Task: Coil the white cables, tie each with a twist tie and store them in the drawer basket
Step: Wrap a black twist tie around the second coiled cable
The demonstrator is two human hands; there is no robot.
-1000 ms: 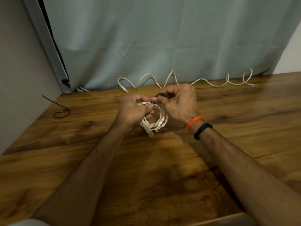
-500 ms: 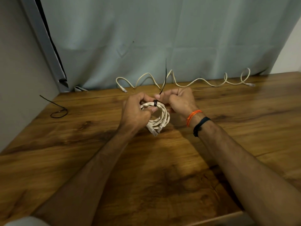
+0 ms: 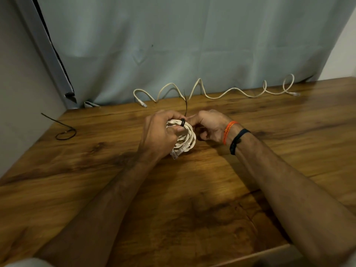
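My left hand [image 3: 159, 135] grips the coiled white cable [image 3: 185, 136], fingers curled round its left side and thumb pressed on the top strands, holding the bundle upright near the middle of the tabletop [image 3: 192, 199], a little toward the far edge. The coil's 2 plugs [image 3: 178, 152] hang at its bottom, just above the wood. A black twist tie [image 3: 183, 122] is wrapped round the top of the coil, and its free end stands up straight from there. My right hand [image 3: 210, 126] sits just beside the coil on its right, fingertips pinched together at the base of that tie, the remaining fingers curled into the palm. On that wrist I wear an orange thread band [image 3: 229, 130] and a black band [image 3: 238, 140]. A second white cable [image 3: 215, 91] lies uncoiled in loose waves along the far edge of the tabletop, against the grey curtain [image 3: 183, 45]. A second black twist tie [image 3: 63, 130] lies bent near the far left corner, well apart from my hands.
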